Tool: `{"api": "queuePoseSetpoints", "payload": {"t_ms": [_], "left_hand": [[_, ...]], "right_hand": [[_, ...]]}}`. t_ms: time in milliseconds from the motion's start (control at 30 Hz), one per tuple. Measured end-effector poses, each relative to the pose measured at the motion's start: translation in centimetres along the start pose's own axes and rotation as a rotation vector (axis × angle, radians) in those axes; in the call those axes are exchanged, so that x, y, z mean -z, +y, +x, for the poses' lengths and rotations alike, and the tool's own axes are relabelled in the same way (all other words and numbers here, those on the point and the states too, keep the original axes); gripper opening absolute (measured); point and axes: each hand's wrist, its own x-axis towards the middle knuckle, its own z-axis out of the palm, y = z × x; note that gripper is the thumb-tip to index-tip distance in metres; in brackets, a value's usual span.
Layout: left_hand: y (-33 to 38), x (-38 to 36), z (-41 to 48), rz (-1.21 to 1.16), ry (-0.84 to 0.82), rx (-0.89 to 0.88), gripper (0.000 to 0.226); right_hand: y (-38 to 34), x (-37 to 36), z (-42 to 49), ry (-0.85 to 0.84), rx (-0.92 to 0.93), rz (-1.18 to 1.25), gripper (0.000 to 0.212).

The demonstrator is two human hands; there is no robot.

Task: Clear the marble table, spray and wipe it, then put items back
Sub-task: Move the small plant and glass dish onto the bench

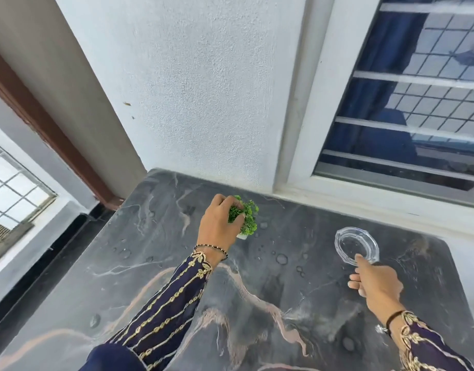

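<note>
A dark grey marble table (pixel 155 236) with pale veins fills the lower view. Near its back middle stands a small green artificial plant (pixel 248 218) in a white pot. My left hand (pixel 218 224) grips its foliage from the left, fingers curled round the leaves. Further right a clear glass ashtray (pixel 356 245) sits on the table. My right hand (pixel 375 283) pinches its near rim. Several water drops lie on the marble between the two objects.
A white textured wall (pixel 198 89) rises right behind the table. A window with white bars (pixel 417 124) is at the back right. The table's left edge drops to a dark floor strip (pixel 43 263); a brown door frame (pixel 56 145) stands at left.
</note>
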Motion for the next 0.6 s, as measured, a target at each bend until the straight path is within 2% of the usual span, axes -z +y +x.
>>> {"api": "queuePoseSetpoints", "payload": {"t_ms": [200,367,467,600], "left_hand": [[2.2,-1.0,-2.7,-0.001,-0.086,-0.069,0.013],[5.5,-2.2,-5.5,-0.001,-0.183,-0.187,0.013],[7.8,-3.4,-7.4,-0.040,-0.231,-0.213,0.013],[11.9,-6.2,-10.8,-0.082,-0.325,-0.334,0.013]], "right_hand": [[-0.9,1.1,-0.1,0.043,-0.021,-0.010,0.019],[0.7,4.1,-1.8,0.010,0.044,-0.105,0.024],[2.7,6.6,-2.6,0.005,0.075,-0.130,0.020],[5.9,10.8,-3.7,0.000,0.085,-0.117,0.016]]}}
